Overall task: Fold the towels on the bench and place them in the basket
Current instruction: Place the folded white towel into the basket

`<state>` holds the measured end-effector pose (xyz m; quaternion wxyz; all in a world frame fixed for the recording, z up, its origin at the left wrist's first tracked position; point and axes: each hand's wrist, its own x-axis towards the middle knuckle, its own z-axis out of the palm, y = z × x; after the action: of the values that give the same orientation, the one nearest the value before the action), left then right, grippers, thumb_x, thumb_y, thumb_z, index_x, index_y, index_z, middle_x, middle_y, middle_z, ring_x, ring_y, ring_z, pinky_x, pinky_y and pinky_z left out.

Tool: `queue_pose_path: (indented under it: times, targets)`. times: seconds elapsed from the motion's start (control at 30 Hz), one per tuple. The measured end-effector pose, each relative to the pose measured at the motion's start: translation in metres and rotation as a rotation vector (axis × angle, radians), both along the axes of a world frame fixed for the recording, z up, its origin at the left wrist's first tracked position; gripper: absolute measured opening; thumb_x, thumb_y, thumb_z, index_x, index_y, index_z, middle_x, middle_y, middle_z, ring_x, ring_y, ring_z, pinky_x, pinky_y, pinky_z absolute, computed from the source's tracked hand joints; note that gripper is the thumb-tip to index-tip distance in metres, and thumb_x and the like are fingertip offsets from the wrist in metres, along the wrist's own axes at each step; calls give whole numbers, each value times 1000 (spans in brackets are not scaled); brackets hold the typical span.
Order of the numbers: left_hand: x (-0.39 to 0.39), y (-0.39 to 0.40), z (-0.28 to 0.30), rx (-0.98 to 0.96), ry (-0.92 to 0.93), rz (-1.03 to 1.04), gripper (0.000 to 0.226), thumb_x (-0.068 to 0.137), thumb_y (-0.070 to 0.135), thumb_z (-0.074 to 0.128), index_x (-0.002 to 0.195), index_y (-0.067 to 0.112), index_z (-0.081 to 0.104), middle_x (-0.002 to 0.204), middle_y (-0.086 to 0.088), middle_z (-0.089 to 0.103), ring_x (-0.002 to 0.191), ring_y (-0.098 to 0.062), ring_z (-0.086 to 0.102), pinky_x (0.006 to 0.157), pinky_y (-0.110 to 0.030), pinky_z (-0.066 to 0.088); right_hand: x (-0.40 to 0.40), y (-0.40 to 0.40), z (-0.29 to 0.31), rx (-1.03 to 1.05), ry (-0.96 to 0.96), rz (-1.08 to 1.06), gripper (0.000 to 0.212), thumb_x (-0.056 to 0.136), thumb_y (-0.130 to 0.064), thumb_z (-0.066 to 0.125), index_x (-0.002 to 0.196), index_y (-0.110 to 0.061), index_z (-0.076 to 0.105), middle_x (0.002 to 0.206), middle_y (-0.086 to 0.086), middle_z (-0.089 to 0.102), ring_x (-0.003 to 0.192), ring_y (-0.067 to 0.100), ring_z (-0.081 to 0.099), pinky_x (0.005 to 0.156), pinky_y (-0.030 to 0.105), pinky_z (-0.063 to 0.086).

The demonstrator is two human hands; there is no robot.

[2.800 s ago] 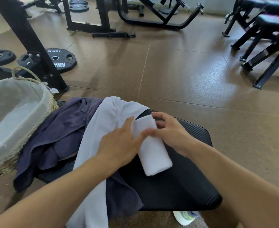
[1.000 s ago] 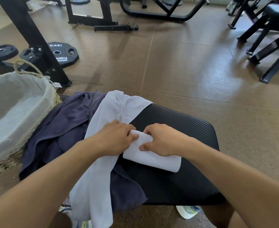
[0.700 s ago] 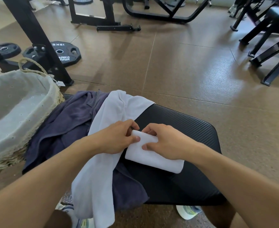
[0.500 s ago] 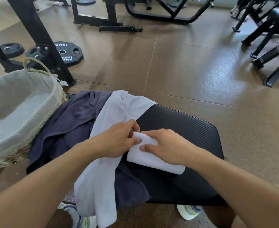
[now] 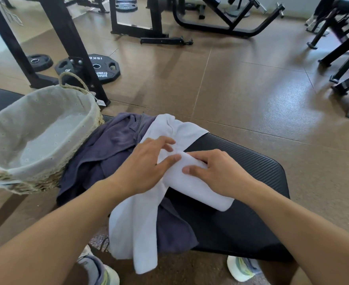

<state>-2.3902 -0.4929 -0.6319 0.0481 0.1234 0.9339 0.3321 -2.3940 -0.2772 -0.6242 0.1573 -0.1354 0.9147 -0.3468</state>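
A small white towel (image 5: 202, 190), folded into a narrow block, lies across the black bench pad (image 5: 258, 177). My right hand (image 5: 219, 171) holds its left end, thumb on top and fingers curled over the far edge. My left hand (image 5: 147, 167) is beside it with loose, spread fingers, the thumb tip touching the same end. Under my left hand a long unfolded white towel (image 5: 140, 225) hangs over the bench's front edge. It lies on a crumpled purple towel (image 5: 110, 151). The lined wicker basket (image 5: 85, 108) stands at the left with nothing showing inside.
Weight plates (image 5: 99, 67) and black rack legs (image 5: 71, 44) stand on the brown floor behind the basket. More machine frames (image 5: 216, 27) and benches (image 5: 346, 52) are at the back and right. My shoes (image 5: 241, 268) show below the bench.
The folded towel was turned from lengthwise to crosswise on the pad. Both hands pinched its left end; now my left fingers have spread and lifted off it. The view shifted left toward the basket.
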Motion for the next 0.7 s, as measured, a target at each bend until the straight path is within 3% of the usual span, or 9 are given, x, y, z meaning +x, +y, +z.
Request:
queue_pose_path:
  times: [0.1, 0.23, 0.4, 0.53, 0.7]
  targets:
    - [2, -14, 9, 72, 79, 108, 40, 101, 50, 43, 136, 31, 50, 130, 19, 53, 124, -3, 43, 107, -28, 34, -5, -12, 9, -38, 40, -16, 15, 95, -46, 64, 108, -47, 71, 80, -15, 72, 74, 7, 63, 60, 18, 45]
    - [4, -47, 21, -35, 258, 231, 42, 104, 44, 40, 138, 22, 51, 142, 4, 54, 134, -14, 42, 113, -31, 29, -16, -50, 28, -73, 168, -35, 26, 96, -45, 64, 122, -47, 68, 88, -20, 68, 81, -1, 60, 62, 10, 37]
    - [7, -98, 32, -189, 378, 336, 59, 100, 47, 31, 146, 14, 47, 154, -4, 46, 148, -22, 32, 122, -45, 26, -34, -113, 51, -128, 299, 11, 27, 93, -42, 66, 120, -44, 68, 99, -13, 74, 92, 11, 64, 82, 32, 52]
    - [12, -148, 45, -254, 484, 454, 51, 101, 38, 37, 143, 12, 50, 153, -5, 48, 149, -23, 33, 124, -44, 21, -49, -174, 69, -129, 351, 109, 32, 93, -43, 65, 125, -46, 66, 100, -12, 75, 92, 13, 65, 84, 37, 53]
    - [21, -201, 42, -370, 307, 667, 57, 104, 39, 33, 155, 14, 33, 164, -5, 30, 156, -24, 12, 126, -46, 3, -68, -245, 75, -50, 405, 252, 39, 95, -48, 60, 134, -43, 60, 106, -7, 71, 95, 19, 64, 85, 39, 52]
